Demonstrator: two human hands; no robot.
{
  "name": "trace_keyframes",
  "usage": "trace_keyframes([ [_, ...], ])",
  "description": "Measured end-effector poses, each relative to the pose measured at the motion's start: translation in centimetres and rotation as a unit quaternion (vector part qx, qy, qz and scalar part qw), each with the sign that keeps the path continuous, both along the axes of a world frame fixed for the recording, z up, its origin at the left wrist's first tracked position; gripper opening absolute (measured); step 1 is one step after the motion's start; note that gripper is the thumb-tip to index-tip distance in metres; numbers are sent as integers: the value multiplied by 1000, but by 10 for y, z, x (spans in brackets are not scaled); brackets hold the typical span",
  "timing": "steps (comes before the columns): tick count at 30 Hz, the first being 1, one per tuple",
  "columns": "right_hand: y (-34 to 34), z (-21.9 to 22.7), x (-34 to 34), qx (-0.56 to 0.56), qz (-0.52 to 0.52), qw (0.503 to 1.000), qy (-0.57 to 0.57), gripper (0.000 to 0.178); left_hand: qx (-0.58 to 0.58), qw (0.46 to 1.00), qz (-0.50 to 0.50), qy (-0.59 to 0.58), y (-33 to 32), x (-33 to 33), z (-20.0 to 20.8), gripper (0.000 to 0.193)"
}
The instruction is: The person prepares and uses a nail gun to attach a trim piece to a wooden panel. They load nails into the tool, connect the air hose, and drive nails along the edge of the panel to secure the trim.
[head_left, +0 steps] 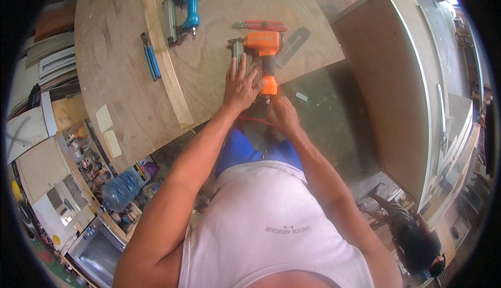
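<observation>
An orange pneumatic nail gun (262, 42) lies on its side near the front edge of the wooden worktable, its handle pointing toward me. My left hand (241, 87) grips it, fingers over the grey magazine and thumb by the handle. Just below the metal air fitting (267, 100) at the handle's end, my right hand (282, 114) is closed. A thin red air hose (255, 119) runs into that hand; its end is hidden by the fingers. Behind the gun lie red-handled pliers (263, 25), and a dark flat piece with a slot (293, 46) is to its right.
A teal nail gun (189, 6) and blue-handled pliers (151, 58) lie on the worktable (203, 87), beside a long wood strip (166, 68). A large panel (389, 79) stands at right. Lower left holds a blue water jug (120, 190). Another person (412, 236) is at lower right.
</observation>
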State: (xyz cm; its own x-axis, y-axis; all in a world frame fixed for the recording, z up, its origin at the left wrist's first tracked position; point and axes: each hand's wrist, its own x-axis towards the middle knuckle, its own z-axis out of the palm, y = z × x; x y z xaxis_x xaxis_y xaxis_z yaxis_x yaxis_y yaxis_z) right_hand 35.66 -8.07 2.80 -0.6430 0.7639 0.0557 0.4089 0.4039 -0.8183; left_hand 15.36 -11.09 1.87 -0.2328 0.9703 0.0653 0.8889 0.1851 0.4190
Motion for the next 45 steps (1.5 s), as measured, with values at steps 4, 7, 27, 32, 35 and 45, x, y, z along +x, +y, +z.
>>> trace_keyframes([
  [4, -5, -8, 15, -111, -39, 992, -49, 13, -4, 1000, -5, -28, 0, -2, 2, 74],
  [7, -5, -10, 19, -85, -103, 987, -90, 18, 6, 999, -3, -36, 1, -1, 6, 75],
  [27, 166, 19, 40, 23, -231, 946, -227, 31, -80, 847, 209, -482, -75, 101, 16, 31],
  [32, 211, 51, -25, 188, -140, 961, -147, 47, -12, 545, 378, -748, -52, 107, -1, 38],
  [35, 232, 46, -91, 118, 14, 989, -91, 54, 6, 496, 368, -786, -46, 103, -13, 37],
  [45, 246, -4, -197, 75, 203, 923, -319, 33, -2, 516, 308, -799, -51, 93, -10, 25],
])
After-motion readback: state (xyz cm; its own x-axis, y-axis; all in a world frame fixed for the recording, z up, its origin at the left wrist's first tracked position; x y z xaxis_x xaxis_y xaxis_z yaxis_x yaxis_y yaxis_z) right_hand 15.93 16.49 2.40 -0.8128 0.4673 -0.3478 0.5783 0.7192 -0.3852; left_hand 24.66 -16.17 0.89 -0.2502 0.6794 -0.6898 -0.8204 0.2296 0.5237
